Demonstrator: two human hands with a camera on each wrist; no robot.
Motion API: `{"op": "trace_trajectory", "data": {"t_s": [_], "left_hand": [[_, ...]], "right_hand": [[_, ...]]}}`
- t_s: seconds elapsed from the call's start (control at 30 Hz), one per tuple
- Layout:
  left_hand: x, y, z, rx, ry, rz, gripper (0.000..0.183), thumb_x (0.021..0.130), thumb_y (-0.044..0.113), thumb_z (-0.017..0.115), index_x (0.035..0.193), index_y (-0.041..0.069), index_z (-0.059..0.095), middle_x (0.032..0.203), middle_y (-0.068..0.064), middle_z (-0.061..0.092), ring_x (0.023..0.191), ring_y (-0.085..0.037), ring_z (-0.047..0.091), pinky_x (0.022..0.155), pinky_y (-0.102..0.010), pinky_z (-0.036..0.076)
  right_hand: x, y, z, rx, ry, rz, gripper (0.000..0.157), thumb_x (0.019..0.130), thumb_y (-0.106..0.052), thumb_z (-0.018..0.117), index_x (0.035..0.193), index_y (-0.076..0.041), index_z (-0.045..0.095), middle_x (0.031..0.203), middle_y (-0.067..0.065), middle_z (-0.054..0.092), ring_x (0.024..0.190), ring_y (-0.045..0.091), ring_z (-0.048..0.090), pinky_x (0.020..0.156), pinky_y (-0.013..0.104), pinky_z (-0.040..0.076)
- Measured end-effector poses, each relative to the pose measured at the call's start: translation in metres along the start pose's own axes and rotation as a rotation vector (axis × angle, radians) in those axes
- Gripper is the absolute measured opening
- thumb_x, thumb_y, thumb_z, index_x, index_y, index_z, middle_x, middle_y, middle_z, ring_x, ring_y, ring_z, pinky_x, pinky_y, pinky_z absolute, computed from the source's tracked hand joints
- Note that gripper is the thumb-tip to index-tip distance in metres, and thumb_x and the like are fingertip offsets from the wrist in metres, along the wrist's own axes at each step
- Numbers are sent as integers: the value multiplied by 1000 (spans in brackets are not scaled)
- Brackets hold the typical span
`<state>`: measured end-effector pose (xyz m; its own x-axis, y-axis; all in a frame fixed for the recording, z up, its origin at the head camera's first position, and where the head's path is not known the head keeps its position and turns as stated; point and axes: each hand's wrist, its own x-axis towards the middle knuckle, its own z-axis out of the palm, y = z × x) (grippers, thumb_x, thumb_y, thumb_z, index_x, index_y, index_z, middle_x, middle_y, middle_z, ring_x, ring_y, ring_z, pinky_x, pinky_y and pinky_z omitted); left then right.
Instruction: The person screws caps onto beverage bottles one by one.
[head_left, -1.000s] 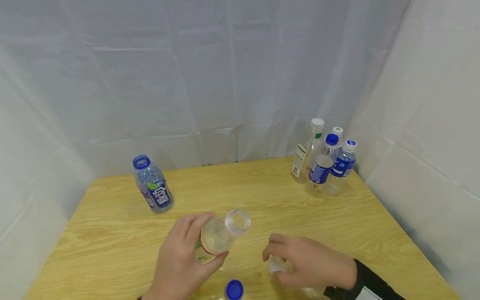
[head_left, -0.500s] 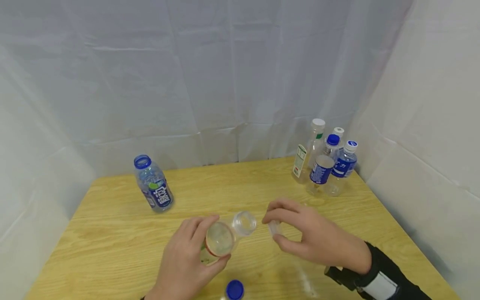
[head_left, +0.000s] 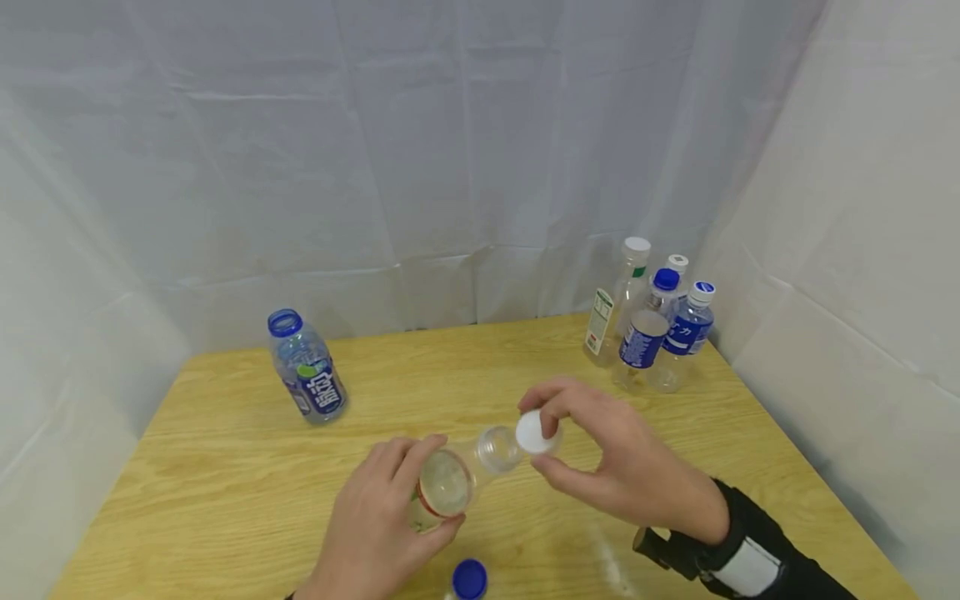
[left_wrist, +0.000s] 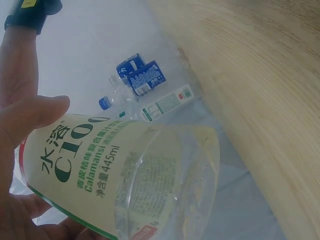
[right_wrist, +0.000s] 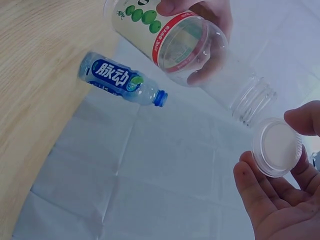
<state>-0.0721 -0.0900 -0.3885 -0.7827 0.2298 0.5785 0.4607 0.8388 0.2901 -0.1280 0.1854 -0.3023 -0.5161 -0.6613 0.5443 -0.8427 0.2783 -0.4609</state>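
Observation:
My left hand (head_left: 386,508) grips a clear plastic bottle (left_wrist: 165,175) round its pale label, fingers on one side and thumb on the other. The bottle is tilted, and its bare threaded neck (right_wrist: 254,100) points toward my right hand. Between thumb and fingertips, my right hand (head_left: 600,450) pinches a white screw cap (head_left: 534,433). In the right wrist view the cap's hollow underside shows beside the mouth; whether they touch, I cannot tell.
A blue bottle (head_left: 309,375) without a cap stands at the back left of the wooden table (head_left: 225,483). Several capped bottles (head_left: 645,333) stand together at the back right. A blue cap (head_left: 469,578) is near the front edge. White sheets (head_left: 420,167) surround the table.
My right hand has lifted the white cap from low over the table up to the bottle's mouth and turned it. My left hand has shifted slightly right, tilting the bottle further.

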Motion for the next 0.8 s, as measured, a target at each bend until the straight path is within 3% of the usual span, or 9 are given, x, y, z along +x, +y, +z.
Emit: {"op": "trace_trajectory", "data": {"t_s": [0.33, 0.43, 0.53, 0.7, 0.8], "left_hand": [[1, 3, 2, -3, 7, 3, 87, 58, 44, 95, 134, 20, 59, 108, 6, 60, 94, -8, 57, 73, -30, 55], [1, 3, 2, -6, 11, 7, 88, 58, 44, 96, 134, 20, 59, 108, 6, 61, 95, -8, 58, 74, -31, 55], [0, 3, 2, -11, 15, 20, 87, 58, 43, 96, 134, 20, 60, 107, 6, 61, 94, -8, 58, 73, -30, 55], [1, 3, 2, -19, 29, 55, 87, 59, 41, 95, 135, 20, 61, 104, 5, 61, 90, -8, 57, 69, -28, 53], [1, 3, 2, -16, 37, 70, 86, 58, 41, 95, 135, 20, 61, 104, 6, 62, 88, -7, 56, 69, -28, 52]], "right_hand": [[4, -1, 11, 83, 44, -61, 23, 92, -13, 75, 97, -14, 53, 125, 7, 66, 114, 20, 63, 89, 26, 57], [5, -1, 13, 100, 53, -103, 24, 92, -13, 76, 109, -12, 59, 126, 7, 66, 115, 21, 64, 90, 27, 57], [5, 0, 15, 87, 52, -125, 39, 90, -14, 78, 126, -9, 62, 130, 7, 65, 117, 21, 64, 93, 28, 57], [2, 0, 16, 42, 18, -59, 47, 88, -18, 80, 132, -11, 64, 135, 5, 63, 119, 20, 65, 94, 29, 57], [2, 0, 16, 53, -1, -17, 45, 87, -16, 81, 129, -14, 64, 129, 3, 64, 109, 15, 66, 88, 27, 59]]}}
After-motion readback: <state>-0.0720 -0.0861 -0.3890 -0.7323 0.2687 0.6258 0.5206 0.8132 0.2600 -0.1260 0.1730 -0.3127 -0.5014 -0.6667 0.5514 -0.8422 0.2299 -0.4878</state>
